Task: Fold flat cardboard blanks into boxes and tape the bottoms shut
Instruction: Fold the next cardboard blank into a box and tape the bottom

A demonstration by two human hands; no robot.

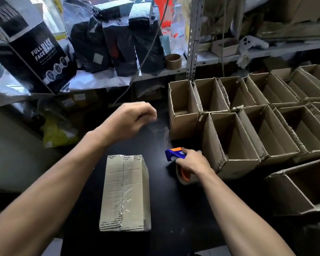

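Cluttered metal shelving and rows of finished boxes hem in a black worktop [174, 209] where the taping goes on. Above its middle the left hand [129, 119] is raised with fingers curled, pinching the free end of a clear strip of packing tape [160, 130]. That strip runs down and to the right to the blue and orange handheld tape dispenser [175, 156], which the right hand [192, 163] grips near the worktop's right edge.

Between the two forearms, nearer the front edge, the brown corrugated cardboard box [125, 193] rests apart from both hands. Its bottom faces up, with a line of clear tape already along the centre seam. Its long axis runs from the front edge towards the back of the worktop, leaning slightly to the right at the far end, and the seam follows that line.

The stretched strip hangs in the air, so it could likely twist or fold and stick to itself, or catch on the left fingers, if tension slackens. It passes close to the open brown cardboard boxes [229, 137] massed at the right edge and could snag a rim there.
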